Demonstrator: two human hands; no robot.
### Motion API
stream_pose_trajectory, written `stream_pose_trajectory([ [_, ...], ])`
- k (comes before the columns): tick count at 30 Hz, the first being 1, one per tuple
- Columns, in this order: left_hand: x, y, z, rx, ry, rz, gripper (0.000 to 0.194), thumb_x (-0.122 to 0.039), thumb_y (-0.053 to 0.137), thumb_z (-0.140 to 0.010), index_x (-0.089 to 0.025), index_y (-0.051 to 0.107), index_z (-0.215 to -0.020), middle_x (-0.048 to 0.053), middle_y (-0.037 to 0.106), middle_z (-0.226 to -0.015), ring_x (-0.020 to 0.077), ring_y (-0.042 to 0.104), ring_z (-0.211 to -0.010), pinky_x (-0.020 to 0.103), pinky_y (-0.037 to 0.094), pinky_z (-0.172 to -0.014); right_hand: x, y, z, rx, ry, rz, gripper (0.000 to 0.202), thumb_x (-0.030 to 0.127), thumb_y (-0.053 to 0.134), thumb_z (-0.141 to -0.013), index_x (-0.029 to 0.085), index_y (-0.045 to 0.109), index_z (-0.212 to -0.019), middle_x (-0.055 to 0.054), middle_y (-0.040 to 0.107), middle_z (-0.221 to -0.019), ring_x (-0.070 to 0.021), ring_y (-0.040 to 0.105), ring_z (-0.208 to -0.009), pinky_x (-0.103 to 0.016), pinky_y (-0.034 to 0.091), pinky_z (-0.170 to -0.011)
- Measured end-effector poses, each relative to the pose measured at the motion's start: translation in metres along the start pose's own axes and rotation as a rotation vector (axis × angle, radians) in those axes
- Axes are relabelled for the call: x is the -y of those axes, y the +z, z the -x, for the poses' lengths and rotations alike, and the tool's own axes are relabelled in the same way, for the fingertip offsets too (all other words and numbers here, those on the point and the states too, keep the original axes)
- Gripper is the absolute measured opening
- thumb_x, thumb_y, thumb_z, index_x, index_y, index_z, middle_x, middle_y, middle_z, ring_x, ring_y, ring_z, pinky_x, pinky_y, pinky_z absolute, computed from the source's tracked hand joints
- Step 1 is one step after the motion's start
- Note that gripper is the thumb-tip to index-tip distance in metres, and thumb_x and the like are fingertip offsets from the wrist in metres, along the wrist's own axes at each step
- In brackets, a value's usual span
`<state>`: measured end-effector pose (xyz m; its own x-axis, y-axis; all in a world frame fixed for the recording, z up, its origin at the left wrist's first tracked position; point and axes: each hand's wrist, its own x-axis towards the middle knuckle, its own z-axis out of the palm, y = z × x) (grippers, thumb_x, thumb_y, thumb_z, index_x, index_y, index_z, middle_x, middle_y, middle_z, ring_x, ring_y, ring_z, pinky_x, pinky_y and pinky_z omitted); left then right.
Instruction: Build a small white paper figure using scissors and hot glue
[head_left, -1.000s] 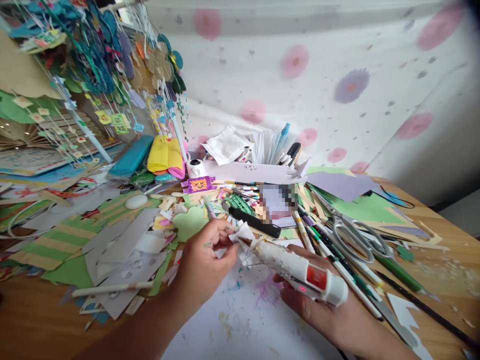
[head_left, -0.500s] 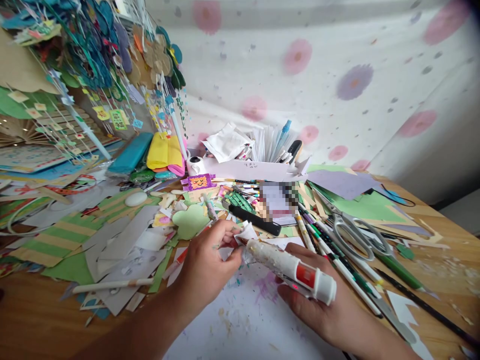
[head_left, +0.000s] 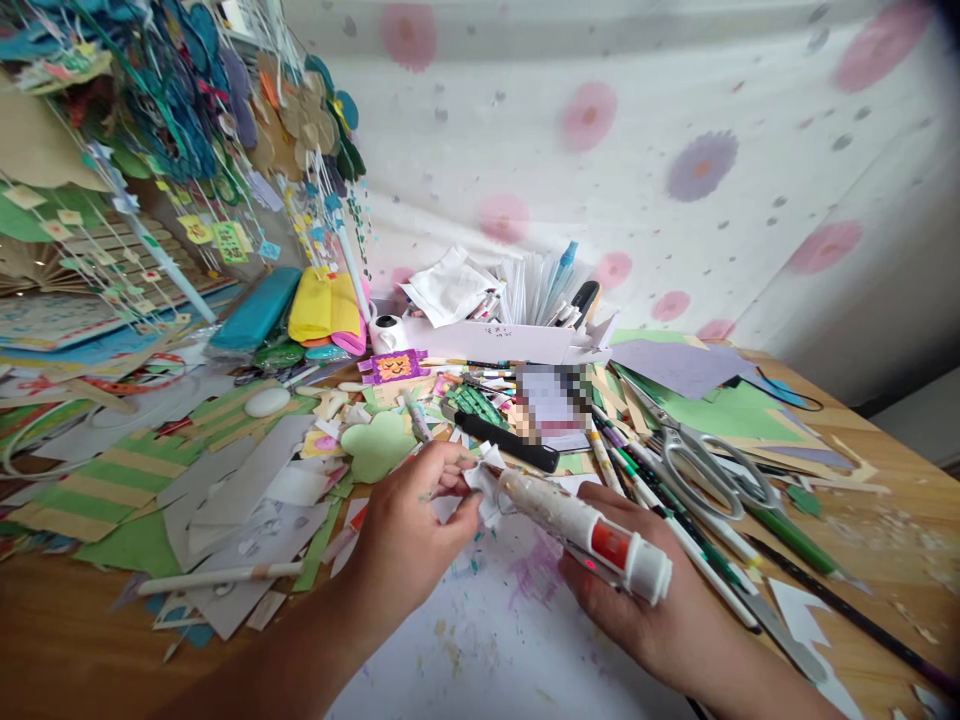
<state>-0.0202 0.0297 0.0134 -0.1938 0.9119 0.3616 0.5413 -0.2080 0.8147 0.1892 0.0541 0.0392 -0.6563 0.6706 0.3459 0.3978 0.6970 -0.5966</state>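
My right hand (head_left: 637,600) is wrapped round a white hot glue gun (head_left: 559,515), which has an orange-red label and a small lit red light. Its nozzle points left and away, against or very near a small crumpled piece of white paper (head_left: 487,490). Thumb and fingers of my left hand (head_left: 420,530) pinch that paper. Both hands are above a white sheet (head_left: 465,640) marked with purple and green smudges. A black-handled tool (head_left: 510,442) lies just beyond my left fingers. Whether the nozzle touches the paper I cannot tell.
To the right lie large scissors (head_left: 701,470), several pens and a green-handled cutter (head_left: 795,540). Paper scraps and a green flower cutout (head_left: 379,445) cover the left. A white box (head_left: 502,341) of pens stands at the back; paper ornaments (head_left: 187,110) hang at upper left.
The white paper in my left hand has tilted and shows more of its face below the nozzle. The glue gun has stayed close to it; the view has shifted slightly.
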Motion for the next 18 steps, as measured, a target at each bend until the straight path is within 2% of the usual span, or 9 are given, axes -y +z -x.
stream_pose_trajectory([
  [5,0.000,0.000,-0.001,-0.018,0.010,0.007,0.019,-0.015,0.058,-0.074,-0.022,0.058,-0.091,0.000,0.065,-0.076,0.0163,0.069,-0.071,0.026,0.055,-0.065,-0.004,0.001,0.001,-0.053,-0.016,0.026,0.021,0.013,0.048,-0.076,0.021,0.032,-0.065,0.001,0.044,-0.060,-0.0155,0.047,-0.060,-0.025,0.038,-0.055],
  [10,0.001,0.000,-0.001,-0.009,0.006,0.005,0.019,-0.016,0.058,-0.074,-0.022,0.058,-0.092,0.000,0.065,-0.076,0.0164,0.068,-0.071,0.026,0.055,-0.065,-0.006,0.001,0.002,-0.122,-0.011,0.015,0.017,0.015,0.049,-0.076,0.022,0.038,-0.066,0.000,0.049,-0.063,-0.0167,0.052,-0.060,-0.026,0.039,-0.053],
  [15,0.001,-0.001,-0.001,0.002,0.021,-0.001,0.018,-0.015,0.059,-0.074,-0.022,0.059,-0.090,0.000,0.065,-0.076,0.0158,0.068,-0.071,0.024,0.054,-0.064,-0.010,-0.002,0.001,-0.088,0.051,0.000,0.015,0.016,0.052,-0.077,0.021,0.042,-0.065,-0.001,0.052,-0.066,-0.0178,0.054,-0.064,-0.028,0.042,-0.057],
  [18,0.000,-0.003,0.000,0.014,0.015,0.014,0.018,-0.015,0.059,-0.075,-0.022,0.058,-0.090,-0.001,0.065,-0.075,0.0151,0.068,-0.070,0.023,0.054,-0.064,-0.015,-0.003,0.002,-0.098,0.126,-0.120,0.015,0.020,0.054,-0.078,0.021,0.046,-0.065,0.000,0.051,-0.065,-0.0150,0.051,-0.059,-0.027,0.042,-0.054],
])
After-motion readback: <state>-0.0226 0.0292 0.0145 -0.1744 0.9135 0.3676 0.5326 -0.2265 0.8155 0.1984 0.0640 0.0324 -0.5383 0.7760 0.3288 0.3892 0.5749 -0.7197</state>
